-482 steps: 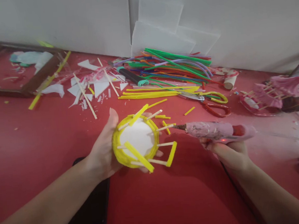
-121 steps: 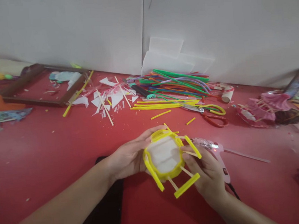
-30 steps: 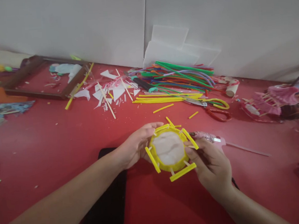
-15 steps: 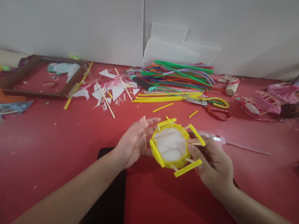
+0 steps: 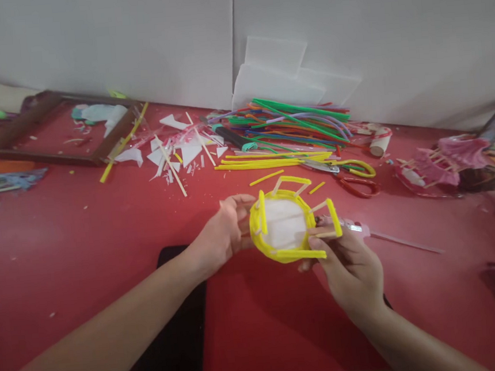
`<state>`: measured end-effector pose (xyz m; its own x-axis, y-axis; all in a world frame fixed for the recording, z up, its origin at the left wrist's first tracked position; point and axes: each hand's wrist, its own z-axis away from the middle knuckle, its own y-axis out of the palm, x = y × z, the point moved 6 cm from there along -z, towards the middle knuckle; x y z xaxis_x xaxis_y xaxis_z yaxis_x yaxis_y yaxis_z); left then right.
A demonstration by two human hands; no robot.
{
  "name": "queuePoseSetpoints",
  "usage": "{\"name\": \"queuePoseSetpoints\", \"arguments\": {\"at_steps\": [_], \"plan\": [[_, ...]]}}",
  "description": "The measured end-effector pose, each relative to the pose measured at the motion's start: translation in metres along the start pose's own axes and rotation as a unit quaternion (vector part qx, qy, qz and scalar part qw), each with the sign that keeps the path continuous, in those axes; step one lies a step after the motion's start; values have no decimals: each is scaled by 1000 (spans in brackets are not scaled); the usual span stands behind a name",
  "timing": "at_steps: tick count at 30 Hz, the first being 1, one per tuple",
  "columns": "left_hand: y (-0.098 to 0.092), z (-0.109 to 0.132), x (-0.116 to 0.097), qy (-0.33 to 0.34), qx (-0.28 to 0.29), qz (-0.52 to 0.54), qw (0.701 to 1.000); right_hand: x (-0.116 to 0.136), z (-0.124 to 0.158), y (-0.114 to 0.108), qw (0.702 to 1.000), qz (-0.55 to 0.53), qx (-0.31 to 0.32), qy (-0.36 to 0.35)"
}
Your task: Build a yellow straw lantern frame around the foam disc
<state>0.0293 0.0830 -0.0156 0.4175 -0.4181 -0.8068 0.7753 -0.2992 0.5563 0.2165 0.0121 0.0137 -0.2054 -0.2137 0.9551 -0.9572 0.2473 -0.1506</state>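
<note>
My right hand (image 5: 353, 274) grips a small round craft piece (image 5: 283, 224) at its right side, thumb on the near edge and other fingers partly hidden underneath. The piece has a white disc base, a rim wrapped in yellow pipe cleaner, and short pale sticks topped with yellow bars standing around it. At the left rim is my left hand (image 5: 225, 230), its fingers apart and reaching to the edge, some tips out of sight behind it. A glue gun (image 5: 355, 228), with a clear glue stick trailing out, lies just beyond my right hand.
Behind the piece lie scissors (image 5: 353, 176), yellow pipe cleaners (image 5: 267, 160) and a heap of coloured ones (image 5: 294, 123). White scraps (image 5: 190, 150) and a brown frame (image 5: 49, 156) are at back left. A pink craft (image 5: 445, 162) sits right; a black flat object (image 5: 177, 330) lies under my left forearm.
The craft piece has tilted and turned in my hands, so its upright sticks show more clearly. My left fingers have drawn closer to its rim. My right hand keeps its grip.
</note>
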Motion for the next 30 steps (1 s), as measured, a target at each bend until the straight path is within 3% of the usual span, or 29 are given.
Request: {"name": "queuePoseSetpoints", "arguments": {"at_steps": [3,5,8,12,20,25,30], "plan": [[18,8,4,-7,143,-63,988,3,-1,-3,998,55,-15,-16],[22,12,3,5,172,-151,973,5,-2,-4,996,82,-20,-33],[21,12,-2,20,137,-229,964,6,-2,-3,996,83,-3,-45],[18,10,-8,19,77,-212,974,8,0,-1,993,91,33,-64],[22,14,-5,14,92,-149,984,12,1,-3,986,122,35,-108],[14,14,-7,79,41,-226,970,11,1,-1,986,115,46,-113],[9,13,-3,113,39,-259,958,10,2,0,985,121,46,-111]]}}
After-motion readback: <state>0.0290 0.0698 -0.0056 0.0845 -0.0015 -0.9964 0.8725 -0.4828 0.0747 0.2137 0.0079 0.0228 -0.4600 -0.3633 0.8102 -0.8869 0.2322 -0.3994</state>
